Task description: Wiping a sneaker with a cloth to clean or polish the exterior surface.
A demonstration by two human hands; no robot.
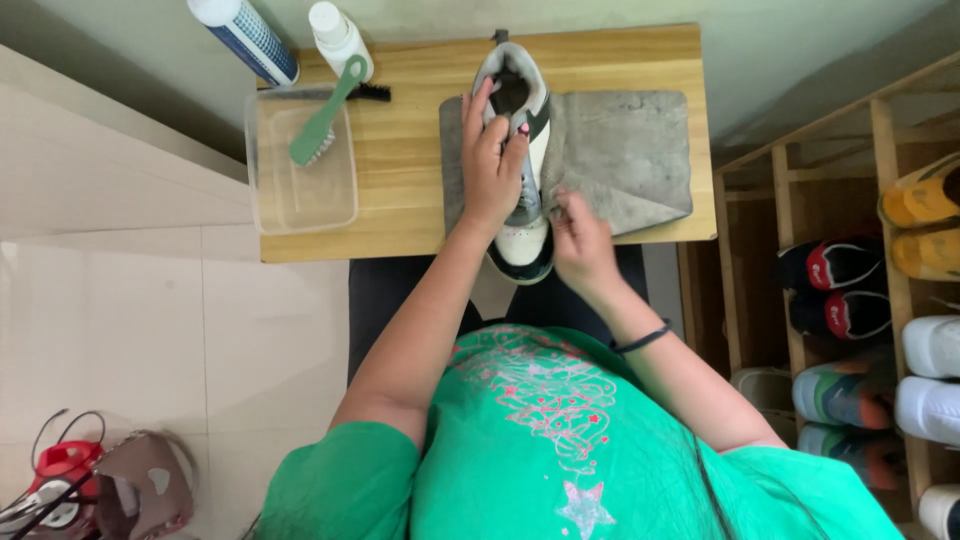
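Note:
A white and grey sneaker [524, 238] with dark trim lies lengthwise on a small wooden table [410, 150], its toe hanging over the near edge. My left hand [492, 160] lies over the middle of the sneaker and grips it. My right hand [580, 240] pinches the near corner of a grey cloth [625, 150] against the sneaker's right side. The cloth is spread under and to the right of the sneaker.
A clear plastic tub [300, 195] with a green brush [325, 110] across it stands at the table's left. Two bottles [245, 35] [338, 35] stand behind it. A wooden shoe rack [880, 260] with several shoes is on the right. A red object [60, 475] lies on the tiled floor.

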